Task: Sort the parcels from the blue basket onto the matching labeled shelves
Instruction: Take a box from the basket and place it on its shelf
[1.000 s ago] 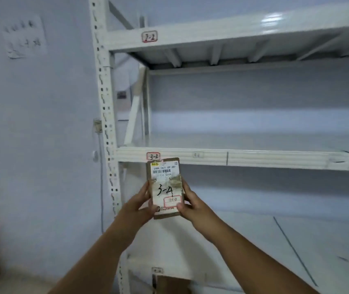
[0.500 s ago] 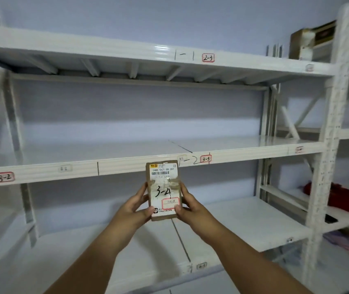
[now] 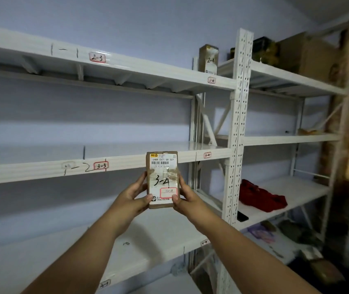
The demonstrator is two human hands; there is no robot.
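Note:
I hold a small brown parcel (image 3: pixel 162 179) upright in front of me, its white label handwritten "3-4". My left hand (image 3: pixel 134 198) grips its left edge and my right hand (image 3: pixel 185 198) grips its right edge. Behind it runs a white metal shelf (image 3: pixel 42 168) with a red-bordered tag "3-3" (image 3: pixel 100 165). Further right on the same beam sits a smaller tag (image 3: pixel 207 155), partly blurred, that looks like "3-4". The shelf above carries tags "2-3" (image 3: pixel 97 57) and "2-4" (image 3: pixel 211 80). The blue basket is out of view.
A box marked "2-4" (image 3: pixel 208 58) stands on the top shelf. A perforated white upright (image 3: pixel 238 124) divides the racks. The right rack holds a red cloth (image 3: pixel 260 197), a dark phone-like object (image 3: pixel 242 217) and cardboard boxes (image 3: pixel 305 54) on top. Clutter lies on the floor at lower right.
My view has swung to the right along the shelves, from the "3-2" tag past "3-3" toward the right rack. The parcel stays held in both hands at the same spot in view.

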